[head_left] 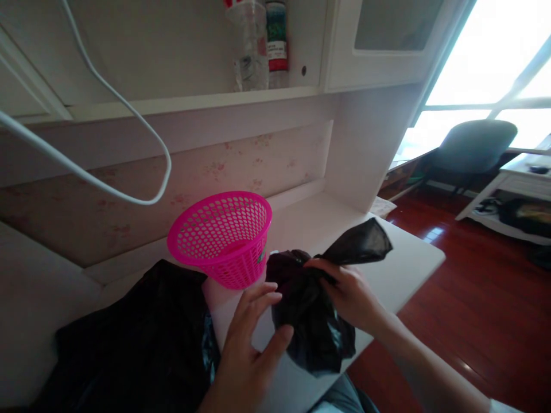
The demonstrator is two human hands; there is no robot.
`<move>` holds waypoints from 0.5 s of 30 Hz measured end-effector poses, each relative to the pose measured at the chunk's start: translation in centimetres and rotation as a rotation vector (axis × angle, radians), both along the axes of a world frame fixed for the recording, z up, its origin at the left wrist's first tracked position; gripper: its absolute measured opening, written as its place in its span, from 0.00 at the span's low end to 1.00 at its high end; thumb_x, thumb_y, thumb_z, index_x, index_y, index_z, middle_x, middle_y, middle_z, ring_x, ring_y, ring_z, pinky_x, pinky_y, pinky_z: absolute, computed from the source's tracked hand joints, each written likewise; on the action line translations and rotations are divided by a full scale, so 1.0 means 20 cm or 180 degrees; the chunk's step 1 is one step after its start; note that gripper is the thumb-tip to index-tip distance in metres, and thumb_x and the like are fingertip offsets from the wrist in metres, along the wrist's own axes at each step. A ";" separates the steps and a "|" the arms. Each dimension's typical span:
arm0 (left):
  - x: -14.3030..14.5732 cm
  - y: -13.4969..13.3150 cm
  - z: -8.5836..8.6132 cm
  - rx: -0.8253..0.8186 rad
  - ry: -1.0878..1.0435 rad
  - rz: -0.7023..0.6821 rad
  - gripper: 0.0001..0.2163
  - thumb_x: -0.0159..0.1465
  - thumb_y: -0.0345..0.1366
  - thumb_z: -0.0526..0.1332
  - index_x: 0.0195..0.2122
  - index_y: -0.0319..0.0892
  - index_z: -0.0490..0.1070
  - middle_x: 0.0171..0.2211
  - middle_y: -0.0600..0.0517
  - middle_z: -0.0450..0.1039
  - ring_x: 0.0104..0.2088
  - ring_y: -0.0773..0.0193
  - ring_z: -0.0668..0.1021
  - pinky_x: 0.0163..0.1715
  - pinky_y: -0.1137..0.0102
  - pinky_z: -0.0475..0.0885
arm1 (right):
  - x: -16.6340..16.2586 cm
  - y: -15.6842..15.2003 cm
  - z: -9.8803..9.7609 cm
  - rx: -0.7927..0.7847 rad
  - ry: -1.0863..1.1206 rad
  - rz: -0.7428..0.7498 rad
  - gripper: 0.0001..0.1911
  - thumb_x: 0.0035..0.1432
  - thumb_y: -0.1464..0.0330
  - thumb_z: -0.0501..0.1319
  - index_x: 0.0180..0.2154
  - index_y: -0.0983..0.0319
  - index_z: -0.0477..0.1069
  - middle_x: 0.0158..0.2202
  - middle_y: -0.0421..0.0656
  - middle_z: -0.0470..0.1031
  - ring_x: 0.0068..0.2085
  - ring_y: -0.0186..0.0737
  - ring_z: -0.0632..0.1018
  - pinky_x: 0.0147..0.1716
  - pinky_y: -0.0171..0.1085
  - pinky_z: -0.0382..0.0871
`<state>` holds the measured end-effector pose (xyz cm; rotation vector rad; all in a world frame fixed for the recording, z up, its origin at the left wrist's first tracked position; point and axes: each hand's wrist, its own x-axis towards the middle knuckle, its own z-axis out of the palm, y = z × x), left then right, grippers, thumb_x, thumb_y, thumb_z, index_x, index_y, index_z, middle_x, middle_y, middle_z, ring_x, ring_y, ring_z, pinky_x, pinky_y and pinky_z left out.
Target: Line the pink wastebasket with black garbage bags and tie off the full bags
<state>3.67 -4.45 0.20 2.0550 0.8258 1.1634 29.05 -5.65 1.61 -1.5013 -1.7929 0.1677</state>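
The right hand [353, 291] grips a black bag [321, 332] at the white surface [400, 258], near a pink basket [235, 265]; the left hand [252, 344] — fingers spread — is beside it. One shelved container's label [276, 31] looks too blurred to read — red floor [456, 310] beyond.

The gathered black plastic bag [316, 332] hides its contents and some fingertips of the person's right hand [350, 287]. The bottom edge cuts off the left hand [252, 344] near the wrist and the larger black plastic bag [142, 332]. The white cable [167, 166] runs out past the top and left edges. The canister's [276, 28] small print is illegible.
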 end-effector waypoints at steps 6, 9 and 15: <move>-0.08 -0.07 -0.24 -0.0649 0.0022 0.0320 0.08 0.71 0.43 0.63 0.44 0.47 0.80 0.45 0.46 0.81 0.48 0.57 0.84 0.50 0.67 0.79 | 0.19 0.19 0.03 0.0323 0.0117 -0.1090 0.18 0.59 0.63 0.59 0.46 0.54 0.83 0.32 0.42 0.85 0.26 0.42 0.80 0.34 0.40 0.73; -0.08 -0.09 -0.35 -0.0957 0.0065 0.0259 0.13 0.71 0.47 0.62 0.40 0.46 0.81 0.42 0.45 0.81 0.45 0.57 0.84 0.48 0.68 0.79 | 0.24 0.32 -0.03 0.0405 0.0233 -0.1577 0.19 0.58 0.61 0.58 0.46 0.56 0.84 0.31 0.45 0.84 0.27 0.43 0.79 0.37 0.43 0.75; -0.06 -0.14 -0.52 -0.1274 0.0042 0.0305 0.21 0.70 0.57 0.60 0.37 0.45 0.81 0.37 0.47 0.80 0.38 0.59 0.82 0.42 0.70 0.78 | 0.36 0.59 -0.12 0.0225 0.0152 -0.1753 0.20 0.61 0.64 0.60 0.51 0.59 0.82 0.45 0.51 0.84 0.42 0.50 0.82 0.46 0.47 0.75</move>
